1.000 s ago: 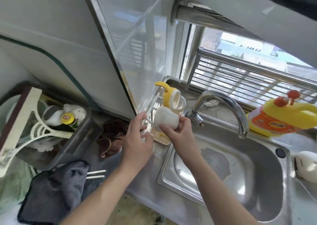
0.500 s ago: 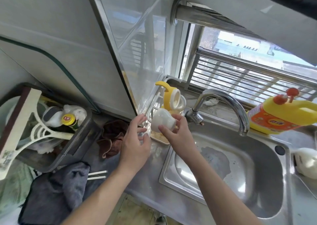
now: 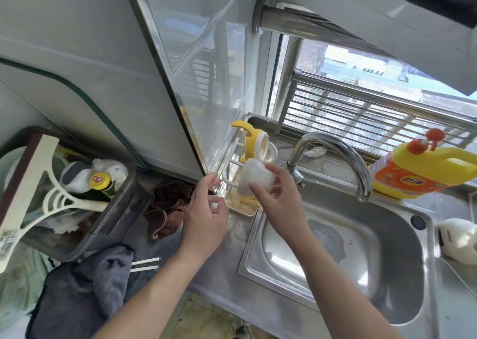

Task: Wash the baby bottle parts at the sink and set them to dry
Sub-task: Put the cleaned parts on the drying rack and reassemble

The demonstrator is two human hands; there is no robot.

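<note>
My right hand (image 3: 280, 199) grips a translucent white baby bottle body (image 3: 251, 177), held tilted over the small white drying rack (image 3: 229, 168) at the sink's left corner. A yellow handled bottle collar (image 3: 251, 142) and a clear part hang on the rack behind it. The rack stands in a beige drip tray (image 3: 244, 211). My left hand (image 3: 206, 214) hovers just left of the rack with fingers loosely curled around a small white piece that is mostly hidden.
A steel sink (image 3: 343, 256) with a curved tap (image 3: 343, 152) lies to the right. A yellow detergent jug (image 3: 423, 168) stands behind it. A brown cloth (image 3: 167, 207), a grey towel (image 3: 85, 287) and a bin of utensils (image 3: 64, 196) crowd the left counter.
My right hand has carried the bottle body slightly up and back toward the rack. My left hand stays beside the rack, almost unmoved.
</note>
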